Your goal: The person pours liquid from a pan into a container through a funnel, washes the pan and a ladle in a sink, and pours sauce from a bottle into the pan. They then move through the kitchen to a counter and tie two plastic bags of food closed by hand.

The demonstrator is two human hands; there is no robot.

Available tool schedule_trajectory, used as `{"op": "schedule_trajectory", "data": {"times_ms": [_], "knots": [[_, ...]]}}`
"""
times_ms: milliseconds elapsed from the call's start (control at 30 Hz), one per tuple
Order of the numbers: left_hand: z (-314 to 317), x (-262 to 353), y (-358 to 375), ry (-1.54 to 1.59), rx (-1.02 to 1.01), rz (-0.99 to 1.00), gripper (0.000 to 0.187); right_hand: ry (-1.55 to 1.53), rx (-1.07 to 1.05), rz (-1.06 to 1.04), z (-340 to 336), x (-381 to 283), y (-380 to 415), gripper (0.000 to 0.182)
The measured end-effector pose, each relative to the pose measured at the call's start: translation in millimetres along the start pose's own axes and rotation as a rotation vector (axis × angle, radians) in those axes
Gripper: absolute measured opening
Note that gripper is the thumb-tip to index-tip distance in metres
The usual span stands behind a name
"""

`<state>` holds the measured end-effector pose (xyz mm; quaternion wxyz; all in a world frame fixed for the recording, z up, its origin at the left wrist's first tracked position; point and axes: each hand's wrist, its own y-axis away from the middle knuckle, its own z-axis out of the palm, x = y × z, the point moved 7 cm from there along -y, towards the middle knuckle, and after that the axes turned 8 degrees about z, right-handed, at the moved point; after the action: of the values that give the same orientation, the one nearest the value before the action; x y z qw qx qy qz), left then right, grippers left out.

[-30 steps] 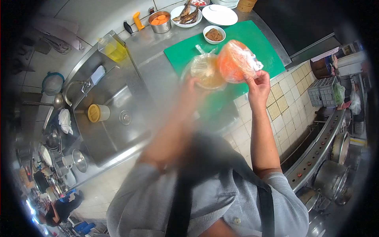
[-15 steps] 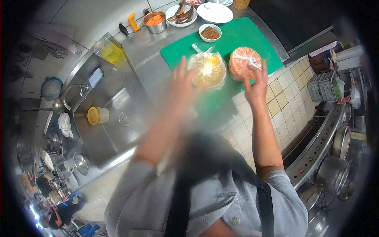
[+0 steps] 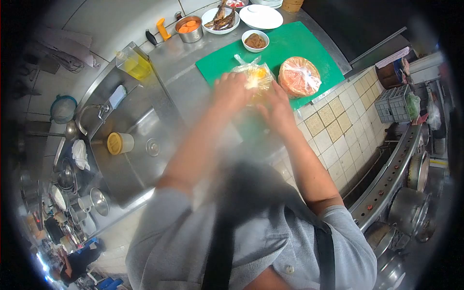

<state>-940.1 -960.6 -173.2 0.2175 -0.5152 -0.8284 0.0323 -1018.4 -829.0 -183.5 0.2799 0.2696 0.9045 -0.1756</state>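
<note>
A plastic-wrapped bowl (image 3: 262, 77) with yellowish contents sits on the green cutting board (image 3: 304, 43), between my two hands. My left hand (image 3: 234, 90) lies on its left side, fingers bent over the plastic wrap and partly blurred. At the bowl's lower right edge, my right hand (image 3: 279, 107) has fingers and thumb apart; whether it touches the bowl is hard to tell. To the right stands a second plastic-wrapped bowl (image 3: 299, 77) with pinkish-orange contents, its wrap gathered on top. A small white bowl of brown paste (image 3: 255, 41) sits behind them.
Along the back are a metal pot of orange pieces (image 3: 189, 29), a white bowl of browned fish (image 3: 220, 20) and a white plate (image 3: 261, 17). A sink (image 3: 140, 169) holding a yellow-lidded tub (image 3: 120, 143) is at left. A stove (image 3: 386, 179) runs along the right.
My right hand has left the pinkish-orange bowl and moved left to the yellowish one. My left hand has come down onto the yellowish bowl's wrap, its fingers now bent.
</note>
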Motion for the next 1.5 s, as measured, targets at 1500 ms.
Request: {"op": "schedule_trajectory", "data": {"times_ms": [1500], "knots": [[15,-12,83,0.881,0.02,-0.335,0.084,0.195,-0.022,-0.125,17,-36,-28,0.021]]}}
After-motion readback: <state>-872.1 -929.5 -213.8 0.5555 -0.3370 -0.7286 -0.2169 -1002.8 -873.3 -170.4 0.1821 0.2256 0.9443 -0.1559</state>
